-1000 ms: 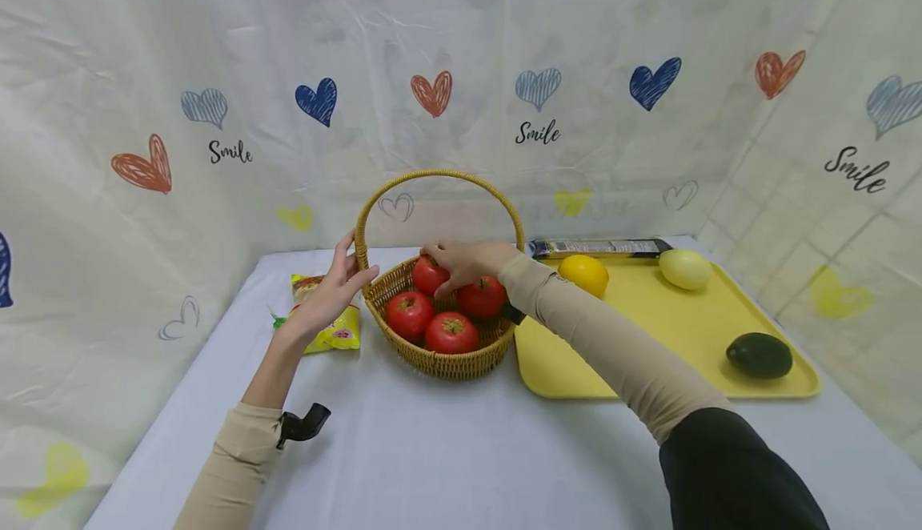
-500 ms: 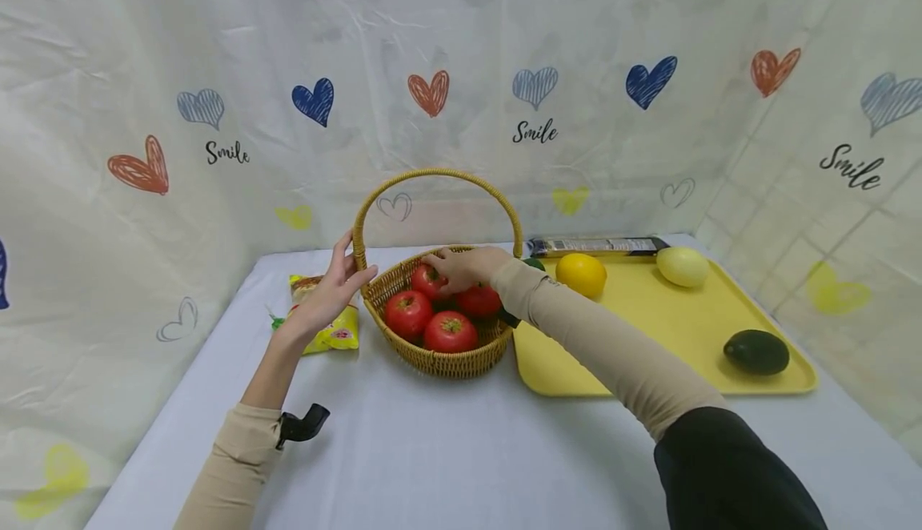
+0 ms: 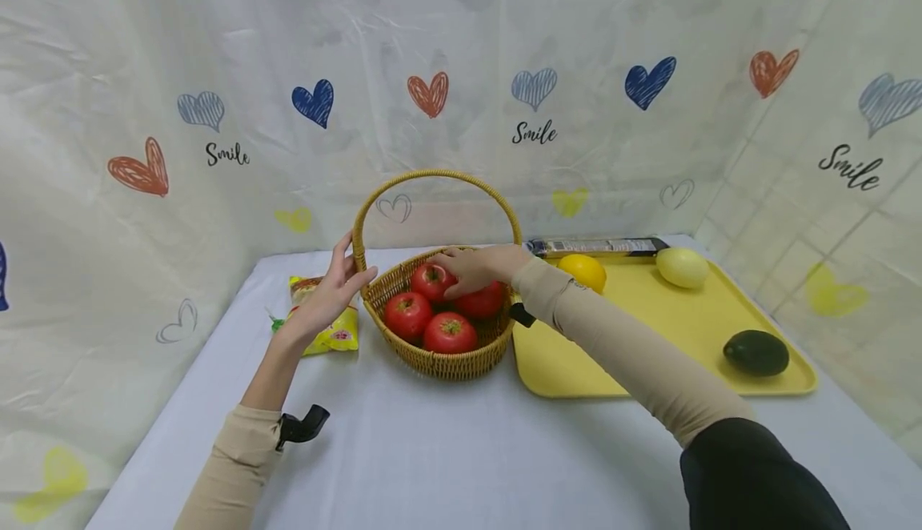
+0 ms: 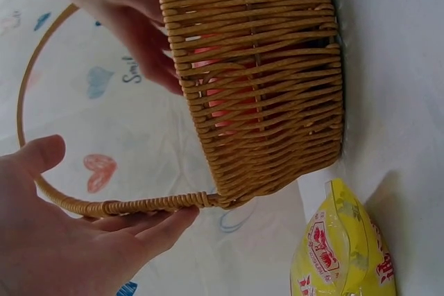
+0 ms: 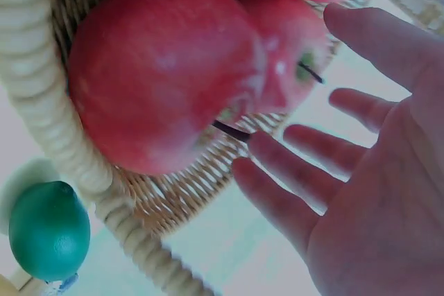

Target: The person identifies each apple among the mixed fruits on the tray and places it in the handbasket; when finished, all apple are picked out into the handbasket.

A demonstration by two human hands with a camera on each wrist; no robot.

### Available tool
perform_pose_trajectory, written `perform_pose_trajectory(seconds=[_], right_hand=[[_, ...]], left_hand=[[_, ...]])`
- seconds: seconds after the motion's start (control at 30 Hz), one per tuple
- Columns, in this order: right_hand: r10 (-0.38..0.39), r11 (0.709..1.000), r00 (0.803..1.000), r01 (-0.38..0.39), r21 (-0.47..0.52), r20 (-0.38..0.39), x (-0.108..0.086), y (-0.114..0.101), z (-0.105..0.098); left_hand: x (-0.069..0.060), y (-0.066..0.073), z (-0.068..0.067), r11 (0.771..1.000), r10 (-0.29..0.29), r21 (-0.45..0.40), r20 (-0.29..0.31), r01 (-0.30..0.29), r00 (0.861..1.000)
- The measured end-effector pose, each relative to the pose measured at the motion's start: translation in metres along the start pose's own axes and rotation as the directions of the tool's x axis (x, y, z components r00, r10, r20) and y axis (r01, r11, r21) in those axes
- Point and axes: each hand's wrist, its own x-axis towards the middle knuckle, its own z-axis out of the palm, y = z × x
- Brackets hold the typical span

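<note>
A wicker basket [image 3: 450, 366] with a tall arched handle [image 3: 438, 172] holds several red apples. My left hand [image 3: 327, 294] touches the left foot of the handle; in the left wrist view its straight fingers lie along the handle's far side, with the thumb apart. Over the back of the basket, my right hand [image 3: 479, 266] has its fingers spread and grips nothing. Just beyond its fingertips in the head view is the rear apple [image 3: 430, 280], and another apple [image 3: 484, 301] lies partly hidden below it. Two more, a front apple [image 3: 450, 334] and a left apple [image 3: 407, 315], are plainly visible.
Right of the basket lies a yellow tray [image 3: 648, 330] with a yellow lemon [image 3: 585, 271], a pale yellow fruit [image 3: 681, 267] and a dark green fruit [image 3: 756, 353]. A long dark package [image 3: 598, 247] lies along its back. A yellow snack bag [image 3: 337, 334] sits left of the basket.
My right hand has let go of the rear apple, which now rests in the basket. The hand's fingers have straightened and drawn slightly right. My left hand stays at the handle.
</note>
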Motion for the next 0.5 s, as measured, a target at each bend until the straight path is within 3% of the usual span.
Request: perform_pose_trajectory(seconds=[0.13,0.3,0.5], right_hand=[[-0.067,0.998,0.996,0.068,0.012,-0.058,-0.021,0.002,0.000],[-0.142,0.988,0.978,0.151,0.043,-0.155,-0.064,0.002,0.009],[-0.151,0.976,0.948,0.188,0.111,-0.279,-0.115,0.012,0.030]], left_hand=[[0.001,0.003,0.001,1.000,0.012,0.002,0.001,-0.012,1.000],[0.002,0.008,0.001,1.000,0.008,0.023,-0.003,-0.008,1.000],[0.007,0.015,-0.001,0.998,0.016,0.054,-0.031,-0.015,0.999]])
